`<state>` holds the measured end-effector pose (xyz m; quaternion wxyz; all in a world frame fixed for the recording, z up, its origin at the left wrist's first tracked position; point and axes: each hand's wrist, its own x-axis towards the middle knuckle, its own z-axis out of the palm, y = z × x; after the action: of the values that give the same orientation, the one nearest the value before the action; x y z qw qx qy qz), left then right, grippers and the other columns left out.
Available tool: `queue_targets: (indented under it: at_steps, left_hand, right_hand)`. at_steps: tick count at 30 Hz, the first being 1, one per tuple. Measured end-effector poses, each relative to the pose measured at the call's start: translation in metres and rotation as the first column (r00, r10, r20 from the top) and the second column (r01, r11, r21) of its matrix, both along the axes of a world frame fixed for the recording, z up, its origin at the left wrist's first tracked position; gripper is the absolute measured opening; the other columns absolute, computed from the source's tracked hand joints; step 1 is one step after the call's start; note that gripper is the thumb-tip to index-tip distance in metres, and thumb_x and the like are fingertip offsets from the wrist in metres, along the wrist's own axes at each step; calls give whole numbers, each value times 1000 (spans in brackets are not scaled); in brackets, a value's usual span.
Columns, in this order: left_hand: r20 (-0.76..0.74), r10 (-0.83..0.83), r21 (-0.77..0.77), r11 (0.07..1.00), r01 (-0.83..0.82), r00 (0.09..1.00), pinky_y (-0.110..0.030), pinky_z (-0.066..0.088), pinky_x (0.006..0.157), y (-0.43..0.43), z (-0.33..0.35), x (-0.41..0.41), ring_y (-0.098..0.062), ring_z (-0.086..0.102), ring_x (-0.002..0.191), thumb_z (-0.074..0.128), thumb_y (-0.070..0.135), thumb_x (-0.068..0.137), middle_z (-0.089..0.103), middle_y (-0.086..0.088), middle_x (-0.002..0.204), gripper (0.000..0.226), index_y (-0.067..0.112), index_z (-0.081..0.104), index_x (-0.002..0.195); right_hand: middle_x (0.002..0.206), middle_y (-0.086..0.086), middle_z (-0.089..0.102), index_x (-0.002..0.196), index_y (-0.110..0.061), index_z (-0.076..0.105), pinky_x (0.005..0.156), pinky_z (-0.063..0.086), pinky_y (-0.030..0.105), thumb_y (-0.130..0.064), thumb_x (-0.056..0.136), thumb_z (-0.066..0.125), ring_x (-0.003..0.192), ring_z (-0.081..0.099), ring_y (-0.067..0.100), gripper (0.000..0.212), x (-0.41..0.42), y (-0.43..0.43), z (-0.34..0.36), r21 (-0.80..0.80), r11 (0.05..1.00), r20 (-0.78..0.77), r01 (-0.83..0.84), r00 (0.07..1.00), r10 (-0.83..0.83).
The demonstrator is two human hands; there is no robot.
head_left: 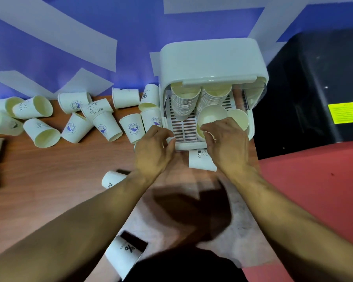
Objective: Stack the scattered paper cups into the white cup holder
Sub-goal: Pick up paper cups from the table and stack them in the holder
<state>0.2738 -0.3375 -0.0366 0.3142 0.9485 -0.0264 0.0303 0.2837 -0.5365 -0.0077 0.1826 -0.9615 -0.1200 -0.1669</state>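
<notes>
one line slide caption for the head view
Right hand grips a paper cup inside the white cup holder beside two nested stacks, left hand at its front edge, loose cups scattered alongside.

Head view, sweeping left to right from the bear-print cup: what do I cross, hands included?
Bear-print cup → left hand → right hand → yellow label. The white cup holder spans both hands, so it is left out.

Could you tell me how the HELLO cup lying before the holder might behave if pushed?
The HELLO cup lies on its side, so it would probably roll in an arc. Being thin paper, it is likely light and easily crushed.
</notes>
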Motion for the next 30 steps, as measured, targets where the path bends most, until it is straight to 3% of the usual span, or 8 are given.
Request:
queue_targets:
  at_steps: [3, 7, 13, 17, 23, 26, 30]
  left_hand:
    - [-3, 23, -13, 1000, -23, 1000, -26, 42, 61, 5, -3, -6, -12, 56, 74, 68, 26, 86, 61, 4, 92, 10, 19, 69, 94]
    - [-2, 19, -20, 1000, -19, 1000, -31, 47, 59, 5, -4, -12, -16, 58, 73, 66, 27, 86, 62, 4, 91, 10, 20, 69, 92]
    - [-8, 35, -29, 999, -35, 999, -21, 36, 62, -2, -4, -17, -1, 45, 68, 69, 27, 85, 61, 8, 91, 9, 22, 70, 93]
    - [-21, 24, -29, 999, -25, 999, -22, 40, 64, -4, -2, -18, -9, 57, 74, 68, 28, 86, 62, 8, 93, 11, 22, 70, 95]
    - [-42, 33, -21, 999, -34, 999, -25, 38, 60, 7, -4, -23, -13, 55, 72, 68, 27, 85, 61, 5, 91, 9, 22, 68, 93]
    - [-95, 98, 5, 995, -98, 991, -29, 40, 62, 24, -5, -29, -16, 57, 75, 66, 30, 86, 61, 5, 95, 12, 23, 67, 96]
    - [-112, 181, 62, 983, -175, 977, -28, 38, 63, 55, -7, -47, -17, 58, 75, 66, 30, 86, 63, 6, 93, 9, 23, 67, 92]
  right_hand:
    - [74, 0, 70, 88, -13, 75, 52, 50, 33, 1, 70, 76, 76, 61, 29, 23, -5, 0, -5, 33, 999, -15, 11, 1000, -11]
    - [75, -1, 70, 88, -15, 75, 54, 49, 33, -2, 74, 76, 75, 61, 28, 18, -7, 1, -11, 53, 998, -12, 16, 1000, -15]
    - [70, 4, 68, 81, -13, 73, 50, 50, 38, -3, 73, 72, 71, 61, 32, 13, -3, -3, -25, 37, 997, -155, 69, 986, -62]
    - [70, 9, 69, 80, -11, 72, 51, 51, 39, -2, 73, 69, 68, 60, 34, 12, 1, -3, -33, -10, 998, -248, 65, 967, -65]
    - [85, 10, 73, 91, -17, 75, 62, 51, 39, -13, 86, 60, 79, 63, 36, 16, 4, -2, -40, 15, 992, -333, 127, 936, -115]
    - [86, 9, 72, 92, -14, 75, 66, 51, 37, -11, 83, 63, 82, 61, 35, 15, 4, 2, -37, 28, 989, -273, 142, 953, -129]
    - [90, 6, 69, 96, -12, 71, 74, 48, 35, -10, 78, 68, 86, 59, 31, 19, -19, 16, -28, 185, 972, -109, 142, 986, -123]
